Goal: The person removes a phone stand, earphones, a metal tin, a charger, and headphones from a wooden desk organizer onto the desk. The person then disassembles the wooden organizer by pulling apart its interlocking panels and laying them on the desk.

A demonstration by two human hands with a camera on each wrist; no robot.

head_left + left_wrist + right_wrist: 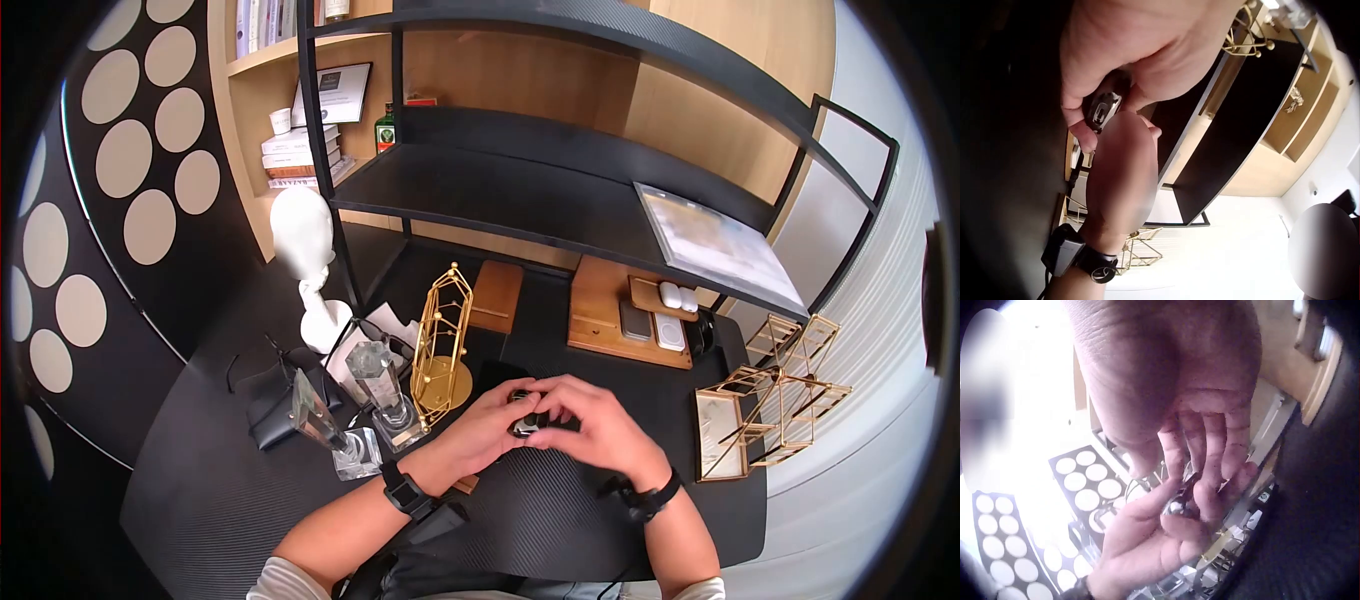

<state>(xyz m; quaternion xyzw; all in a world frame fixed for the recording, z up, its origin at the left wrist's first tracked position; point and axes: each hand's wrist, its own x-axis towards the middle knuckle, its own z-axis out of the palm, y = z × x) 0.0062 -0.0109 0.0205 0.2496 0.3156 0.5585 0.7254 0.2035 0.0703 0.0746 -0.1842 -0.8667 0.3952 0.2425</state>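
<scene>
Both hands meet above the dark desk (pixel 560 520). The left hand (pixel 487 428) and right hand (pixel 592 428) together pinch 1 small metal object (pixel 525 420), just beside the gold cage (pixel 441 338).

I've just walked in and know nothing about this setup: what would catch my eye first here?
Both hands meet at the middle of the dark desk: the left hand and right hand pinch a small dark metallic object together. Just left stands a tall gold wire cage; further left, a white head bust.
</scene>
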